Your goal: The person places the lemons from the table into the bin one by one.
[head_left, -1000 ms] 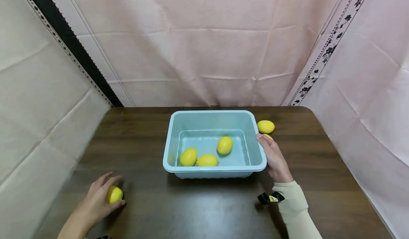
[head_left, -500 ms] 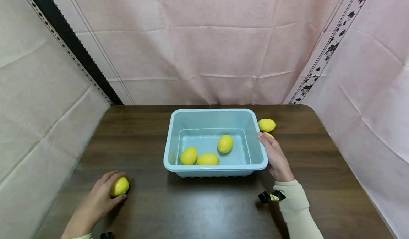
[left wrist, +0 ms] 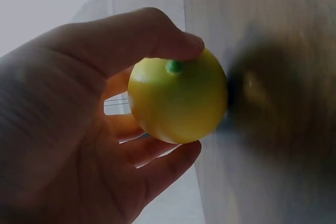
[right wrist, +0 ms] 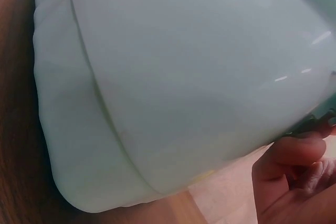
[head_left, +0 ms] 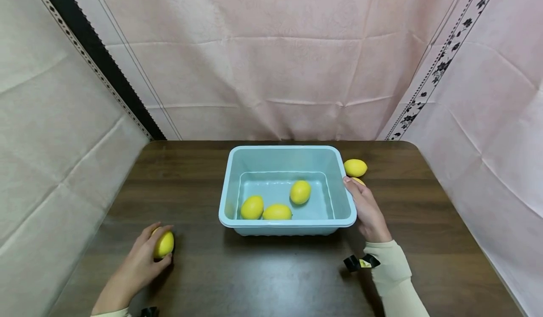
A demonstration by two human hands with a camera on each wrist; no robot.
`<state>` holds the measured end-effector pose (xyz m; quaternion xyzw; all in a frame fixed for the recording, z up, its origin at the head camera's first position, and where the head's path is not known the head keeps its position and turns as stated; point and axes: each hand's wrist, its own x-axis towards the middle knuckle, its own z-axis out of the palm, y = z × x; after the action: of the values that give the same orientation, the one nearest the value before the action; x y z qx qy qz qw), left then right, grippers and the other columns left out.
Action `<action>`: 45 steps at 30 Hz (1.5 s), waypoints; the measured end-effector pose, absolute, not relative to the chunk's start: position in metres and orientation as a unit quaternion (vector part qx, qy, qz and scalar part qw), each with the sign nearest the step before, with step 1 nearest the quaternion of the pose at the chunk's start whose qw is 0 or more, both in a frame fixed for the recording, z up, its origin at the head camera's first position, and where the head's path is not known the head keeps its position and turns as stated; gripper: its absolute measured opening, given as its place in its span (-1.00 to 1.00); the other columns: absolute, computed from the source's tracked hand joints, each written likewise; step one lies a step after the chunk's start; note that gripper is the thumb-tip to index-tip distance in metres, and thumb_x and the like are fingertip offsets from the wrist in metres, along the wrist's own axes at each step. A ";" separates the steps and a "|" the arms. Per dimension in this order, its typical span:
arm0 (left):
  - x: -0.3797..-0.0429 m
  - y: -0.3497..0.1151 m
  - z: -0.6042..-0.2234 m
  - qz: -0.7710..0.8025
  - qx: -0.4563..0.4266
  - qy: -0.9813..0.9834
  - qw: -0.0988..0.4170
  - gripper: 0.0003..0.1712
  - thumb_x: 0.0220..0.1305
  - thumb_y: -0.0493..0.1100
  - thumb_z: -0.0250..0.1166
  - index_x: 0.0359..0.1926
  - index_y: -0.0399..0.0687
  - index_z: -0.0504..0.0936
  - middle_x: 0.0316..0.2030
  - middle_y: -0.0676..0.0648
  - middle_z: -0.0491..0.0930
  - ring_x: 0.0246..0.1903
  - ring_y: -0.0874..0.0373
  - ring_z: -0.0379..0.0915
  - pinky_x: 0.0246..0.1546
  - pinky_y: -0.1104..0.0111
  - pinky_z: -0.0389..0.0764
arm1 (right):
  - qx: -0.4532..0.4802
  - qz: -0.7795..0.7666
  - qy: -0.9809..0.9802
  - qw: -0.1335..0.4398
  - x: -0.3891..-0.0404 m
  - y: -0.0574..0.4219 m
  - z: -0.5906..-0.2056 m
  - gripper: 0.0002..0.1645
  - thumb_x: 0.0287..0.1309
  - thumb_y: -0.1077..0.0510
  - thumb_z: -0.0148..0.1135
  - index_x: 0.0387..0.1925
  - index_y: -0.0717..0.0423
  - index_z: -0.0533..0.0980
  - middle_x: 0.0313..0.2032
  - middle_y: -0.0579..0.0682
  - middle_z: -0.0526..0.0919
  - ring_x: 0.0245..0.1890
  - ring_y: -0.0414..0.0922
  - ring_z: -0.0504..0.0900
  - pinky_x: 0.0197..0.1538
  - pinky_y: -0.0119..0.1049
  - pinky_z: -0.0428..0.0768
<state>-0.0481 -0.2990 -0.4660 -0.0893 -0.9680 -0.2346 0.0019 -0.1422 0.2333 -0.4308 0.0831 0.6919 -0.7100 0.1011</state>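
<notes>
With my left hand [head_left: 141, 261] the grip pinches one yellow lemon [head_left: 166, 244] between the thumb and the curved fingers, over the left part of the brown desk [head_left: 271, 279], well apart from the blue tub [head_left: 285, 223]. My right hand [head_left: 368, 211] holds this tub at its right rim, and three other lemons [head_left: 300, 192] lie inside. Two more lemons [head_left: 355, 167] are on the desk just beside the tub, one partly hidden by the right hand.
</notes>
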 end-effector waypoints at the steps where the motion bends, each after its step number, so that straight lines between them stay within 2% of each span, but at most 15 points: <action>1: -0.049 -0.299 -0.466 -0.234 -0.090 -0.968 0.003 -0.22 0.12 -0.35 0.52 0.37 -0.30 0.47 0.35 -0.61 0.24 0.15 -0.61 0.40 -0.11 -0.27 0.64 | 0.084 -0.710 0.692 0.101 -0.142 0.233 -0.431 -0.20 0.56 -0.34 0.01 0.41 0.22 0.34 -0.26 -0.13 0.57 -0.32 -0.24 0.65 -0.24 -0.41 0.65; 9: -0.053 -0.297 -0.471 -0.228 -0.090 -0.969 0.016 -0.12 0.04 -0.40 0.56 0.41 -0.31 0.42 0.32 -0.57 0.31 0.13 -0.59 0.45 -0.08 -0.32 0.62 | 0.085 -0.706 0.695 0.103 -0.142 0.232 -0.430 -0.19 0.56 -0.34 0.00 0.42 0.23 0.35 -0.25 -0.11 0.55 -0.33 -0.23 0.63 -0.26 -0.40 0.65; 15: -0.057 -0.297 -0.474 -0.231 -0.087 -0.969 0.016 -0.08 -0.03 -0.42 0.56 0.41 -0.31 0.42 0.26 -0.48 0.41 0.05 -0.41 0.55 -0.16 -0.19 0.66 | 0.089 -0.704 0.696 0.108 -0.141 0.233 -0.429 -0.19 0.57 -0.35 -0.02 0.44 0.20 0.34 -0.23 -0.11 0.56 -0.31 -0.22 0.65 -0.24 -0.39 0.66; 23: -0.059 -0.296 -0.476 -0.230 -0.075 -0.970 0.018 -0.12 -0.05 -0.43 0.57 0.36 -0.31 0.46 0.21 -0.46 0.45 -0.03 -0.32 0.59 -0.26 -0.09 0.67 | 0.087 -0.706 0.694 0.108 -0.139 0.233 -0.431 -0.20 0.58 -0.34 -0.03 0.45 0.21 0.33 -0.24 -0.11 0.56 -0.31 -0.22 0.64 -0.24 -0.39 0.66; 33: -0.062 -0.283 -0.463 -0.238 -0.068 -0.964 0.098 -0.22 -0.05 -0.44 0.58 0.26 -0.22 0.54 0.09 -0.38 0.57 -0.11 -0.35 0.64 -0.30 -0.21 0.68 | 0.087 -0.708 0.692 0.110 -0.140 0.234 -0.430 -0.16 0.55 -0.37 -0.02 0.47 0.19 0.33 -0.25 -0.13 0.61 -0.31 -0.22 0.67 -0.25 -0.39 0.66; 37: -0.063 -0.277 -0.458 -0.242 -0.068 -0.959 0.128 -0.26 -0.03 -0.40 0.59 0.23 -0.17 0.57 0.05 -0.35 0.61 -0.15 -0.31 0.67 -0.31 -0.21 0.69 | 0.085 -0.708 0.692 0.108 -0.140 0.234 -0.430 -0.17 0.56 -0.36 -0.02 0.46 0.20 0.34 -0.26 -0.13 0.61 -0.32 -0.23 0.67 -0.25 -0.39 0.65; 45: -0.069 -0.263 -0.442 -0.247 -0.042 -0.959 0.130 -0.35 0.17 -0.16 0.56 0.27 -0.14 0.56 -0.01 -0.29 0.64 -0.32 -0.08 0.59 -0.42 0.07 0.64 | 0.085 -0.709 0.692 0.109 -0.140 0.234 -0.430 -0.17 0.57 -0.35 -0.02 0.46 0.20 0.34 -0.25 -0.13 0.61 -0.31 -0.23 0.66 -0.24 -0.39 0.66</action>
<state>-0.0689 -0.2635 -0.4425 -0.0421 -0.9595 -0.2466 0.1296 -0.1403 0.2338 -0.4299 0.0849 0.6918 -0.7087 0.1090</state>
